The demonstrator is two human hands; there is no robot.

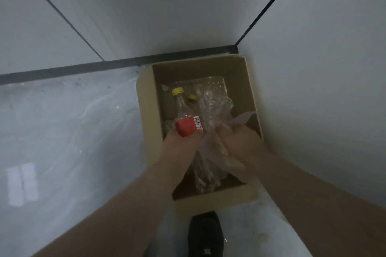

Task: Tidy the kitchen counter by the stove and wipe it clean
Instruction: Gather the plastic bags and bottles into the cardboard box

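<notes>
Far left is pale marbled floor point(62, 131) w/ a dark skirting strip point(73, 70) along the wall; no worktop in shot. Next comes an open cardboard box point(146, 106) standing on that floor, pushed into the corner. The left hand point(183, 146) reaches over the box's near-left part, fingers point(197, 136) curled tight round the lower body of a bottle point(181, 108), gripping right at its red label point(187, 128). The bottle's long axis runs away from the person: base in the hand, neck and yellow cap point(177, 90) pointing at the box's far wall, already inside the rim. Clear glass or plastic, looks approx. empty, barcode on the label edge. Can't tell if it touches the box bottom. A second yellow cap point(192, 97) sits just beside the neck, prob. another bottle lying in there. Touching the bottle on its right is crumpled clear plastic wrap point(211, 106), bunched and pinched in the right hand point(238, 142), also over the box. So the L hand alone has the bottle and the drop spot lies directly beneath and ahead; letting go should land it, tho it may knock the other one. A dark shoe point(205, 233) shows below the box, and plain white wall point(313, 69) fills the right
</notes>
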